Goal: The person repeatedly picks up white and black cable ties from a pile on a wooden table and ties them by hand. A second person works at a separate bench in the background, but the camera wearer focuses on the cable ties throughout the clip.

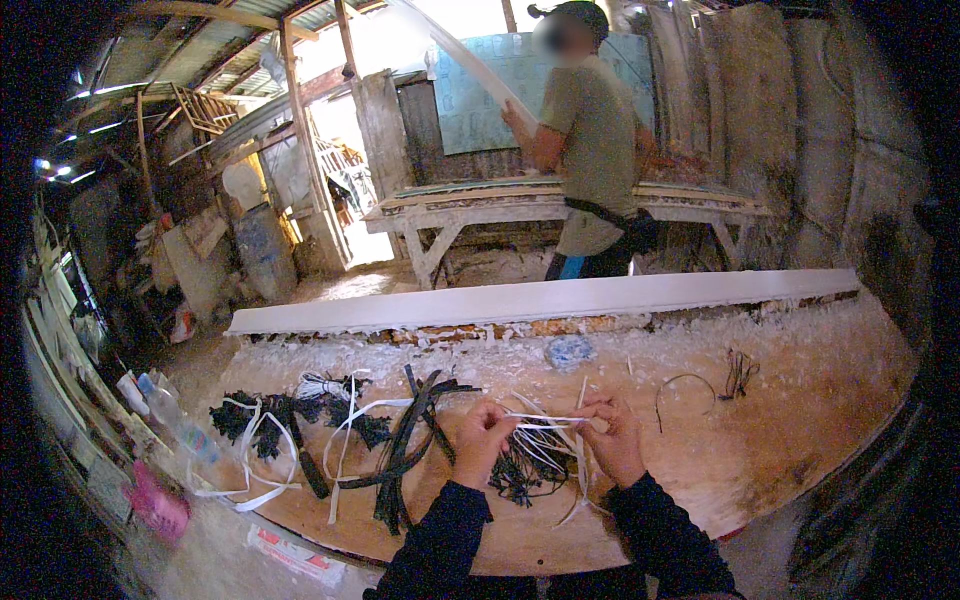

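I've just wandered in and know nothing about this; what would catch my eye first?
Probably the left hand and right hand, pinching white strands between them over the wooden tabletop, with black strips lying to their left. Next, the long white piece along the tabletop's far side. Beyond it, a person in an olive shirt holds a long pale length slanting upward.
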### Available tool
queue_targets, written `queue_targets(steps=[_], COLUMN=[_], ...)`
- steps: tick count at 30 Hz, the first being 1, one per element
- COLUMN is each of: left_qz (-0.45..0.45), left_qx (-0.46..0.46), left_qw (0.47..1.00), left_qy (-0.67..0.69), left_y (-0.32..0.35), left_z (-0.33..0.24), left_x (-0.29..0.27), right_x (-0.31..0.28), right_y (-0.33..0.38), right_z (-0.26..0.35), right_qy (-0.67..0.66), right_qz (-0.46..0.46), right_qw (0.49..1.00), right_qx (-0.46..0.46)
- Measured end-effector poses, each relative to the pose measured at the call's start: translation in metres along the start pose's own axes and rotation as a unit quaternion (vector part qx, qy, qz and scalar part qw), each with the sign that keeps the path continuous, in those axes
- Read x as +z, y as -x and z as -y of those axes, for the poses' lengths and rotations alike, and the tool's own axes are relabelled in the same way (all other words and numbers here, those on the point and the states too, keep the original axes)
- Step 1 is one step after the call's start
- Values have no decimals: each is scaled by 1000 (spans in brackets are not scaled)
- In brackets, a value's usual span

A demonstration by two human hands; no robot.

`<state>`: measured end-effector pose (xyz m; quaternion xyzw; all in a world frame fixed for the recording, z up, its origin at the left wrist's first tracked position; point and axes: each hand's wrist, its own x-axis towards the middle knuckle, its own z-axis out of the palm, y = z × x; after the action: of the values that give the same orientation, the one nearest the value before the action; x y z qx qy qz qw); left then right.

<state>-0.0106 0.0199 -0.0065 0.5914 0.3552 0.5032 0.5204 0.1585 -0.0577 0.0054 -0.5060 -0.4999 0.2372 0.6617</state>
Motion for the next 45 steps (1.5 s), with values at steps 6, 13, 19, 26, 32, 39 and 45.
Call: queue_targets(steps=[6,13,19,26,32,39,45], left_qz=[-95,-18,188,438,311,-60,-115], left_qx=[-39,-16,-49,69,7,-3,2], left_qw=[994,1000,981,895,948,998,992], left_qy=[49,2,-26,46,65,-8,51], left_y=[-10,-9,2,16,12,-4,-6], left_z=[8,13,1,-5,-5,0,-1], left_x=[-13,-7,3,15,4,-7,-9], right_x=[8,7,1,-8,-2,-4,24], right_y=[12,13,9,-8,-6,2,22], right_z=[14,9,-6,-12,-6,3,9], right_qy=[8,-5,23,122,151,56,18], right_qz=[307,330,118,-92,-95,82,361], right_qw=[951,944,993,983,975,995,927], right_qx=[-39,-29,21,-107,-132,-22,-99])
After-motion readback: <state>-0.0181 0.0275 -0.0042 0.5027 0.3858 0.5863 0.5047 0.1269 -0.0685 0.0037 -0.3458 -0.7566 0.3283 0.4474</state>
